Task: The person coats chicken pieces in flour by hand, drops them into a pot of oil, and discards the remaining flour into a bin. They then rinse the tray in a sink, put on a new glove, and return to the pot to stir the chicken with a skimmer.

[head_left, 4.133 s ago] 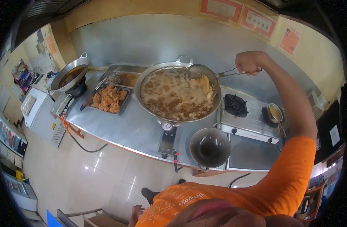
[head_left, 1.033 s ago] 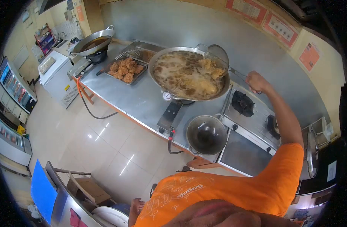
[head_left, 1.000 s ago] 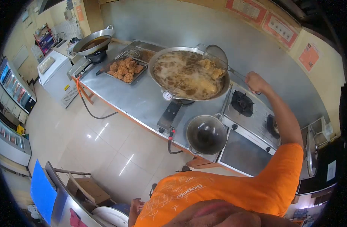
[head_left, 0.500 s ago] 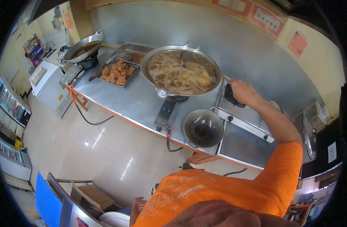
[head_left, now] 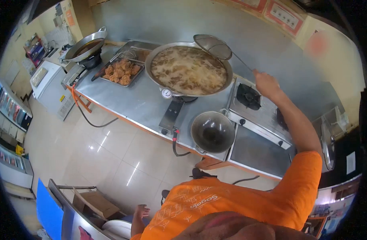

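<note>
My right hand (head_left: 266, 83) is closed around the long handle of a wire mesh skimmer (head_left: 212, 47). The skimmer's round head is lifted and tilted over the back right rim of a large wok (head_left: 148, 71). Inside that wok, bubbling frying oil (head_left: 183, 70) is covered in foam, and what lies under it is hard to make out. A dial thermometer (head_left: 166, 93) sits at the wok's front rim. Low by my side hangs my left hand (head_left: 141, 211), with its fingers loosely extended and nothing in it.
Fried chicken pieces (head_left: 121, 72) lie on a tray left of the wok, beside a wire whisk (head_left: 128, 54). A smaller dark wok (head_left: 212, 132) stands near the counter's front edge, next to a gas stove (head_left: 247, 97). Another wok (head_left: 85, 46) with dark liquid is at far left.
The skimmer has come up out of the oil to the wok's back right rim. My right hand has moved slightly up and right, and my left hand has swung slightly outward.
</note>
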### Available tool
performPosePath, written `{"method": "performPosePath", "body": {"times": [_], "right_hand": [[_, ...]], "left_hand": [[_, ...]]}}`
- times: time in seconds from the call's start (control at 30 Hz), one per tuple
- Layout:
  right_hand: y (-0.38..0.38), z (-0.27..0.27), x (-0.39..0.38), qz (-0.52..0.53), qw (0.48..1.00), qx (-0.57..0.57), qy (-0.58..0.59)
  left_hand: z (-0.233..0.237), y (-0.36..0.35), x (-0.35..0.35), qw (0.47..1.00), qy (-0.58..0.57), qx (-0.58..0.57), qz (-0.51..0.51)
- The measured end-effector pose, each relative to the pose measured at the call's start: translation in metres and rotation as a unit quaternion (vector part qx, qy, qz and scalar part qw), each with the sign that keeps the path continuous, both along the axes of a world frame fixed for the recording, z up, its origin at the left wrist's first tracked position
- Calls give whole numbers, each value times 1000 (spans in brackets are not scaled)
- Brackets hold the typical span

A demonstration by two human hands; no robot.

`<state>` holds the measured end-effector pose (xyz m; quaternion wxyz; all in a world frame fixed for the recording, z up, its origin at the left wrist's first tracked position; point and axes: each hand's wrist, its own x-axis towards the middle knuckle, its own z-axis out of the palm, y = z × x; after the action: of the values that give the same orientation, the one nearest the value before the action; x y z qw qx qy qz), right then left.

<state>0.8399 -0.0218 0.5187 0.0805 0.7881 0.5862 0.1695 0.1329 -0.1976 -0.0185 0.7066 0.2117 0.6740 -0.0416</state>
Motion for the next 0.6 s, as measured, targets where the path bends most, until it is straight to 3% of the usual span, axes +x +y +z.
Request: {"method": "performPosePath", "body": {"times": [0.13,0.2,0.27,0.33,0.43,0.53,0.6], "right_hand": [[47,-17,75,38,997,11,63],[88,-62,169,265,962,60,1],[119,-63,194,329,939,33,88],[135,-63,213,230,922,-69,302],[164,-77,247,63,843,-136,516],[179,-47,246,36,818,-202,537],[208,-69,263,31,795,-210,568]], "left_hand": [[23,-10,43,998,52,13,39],[33,-24,74,997,58,37,30],[28,-36,102,996,57,54,38],[7,-54,118,995,29,32,87],[-29,-89,132,990,-2,6,144],[-21,-105,157,986,40,-23,160],[-16,-118,159,984,47,-20,172]]}}
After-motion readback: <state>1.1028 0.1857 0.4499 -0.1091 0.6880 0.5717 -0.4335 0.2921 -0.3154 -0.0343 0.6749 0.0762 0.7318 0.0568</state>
